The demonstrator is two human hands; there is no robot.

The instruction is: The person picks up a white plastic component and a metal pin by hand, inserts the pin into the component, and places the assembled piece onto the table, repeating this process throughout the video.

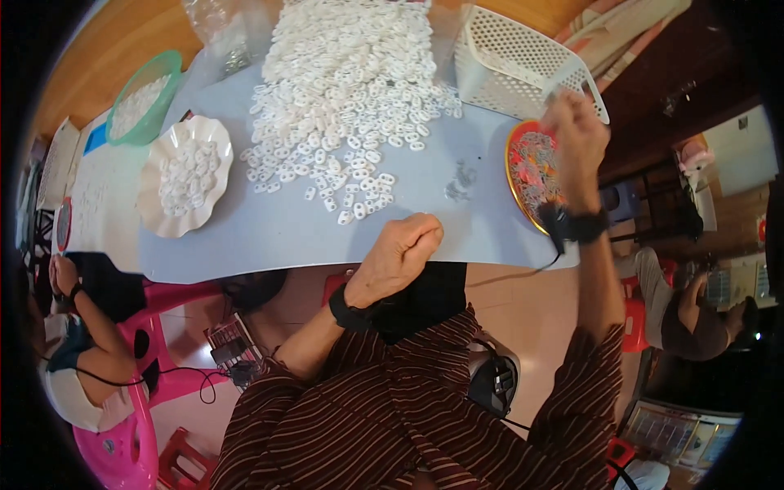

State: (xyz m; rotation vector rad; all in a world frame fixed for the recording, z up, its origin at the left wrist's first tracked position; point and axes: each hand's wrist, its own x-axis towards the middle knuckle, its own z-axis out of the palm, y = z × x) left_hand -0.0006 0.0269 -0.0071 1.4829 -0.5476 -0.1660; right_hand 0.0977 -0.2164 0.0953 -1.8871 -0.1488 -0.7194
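Note:
At the table's front edge, my left hand (398,255) is curled into a fist, and whatever may be inside it is hidden. My right hand (578,139) is raised above the far side of a red, gold-rimmed dish (514,181), beside the white basket. Motion smears its fingers, so I cannot see whether they hold anything. Small grey metal-looking pieces (535,167) fill that dish. A little cluster of similar pieces (461,180) lies on the table between my hands. Beyond my left hand spreads a large heap of small white oval pieces with two holes (347,90).
A cream scalloped bowl (216,135) and a green basket (173,65), both with white pieces, stand at the left. Clear plastic bags (229,37) lie behind. A perforated white basket (498,73) stands back right. Two other people sit at the sides.

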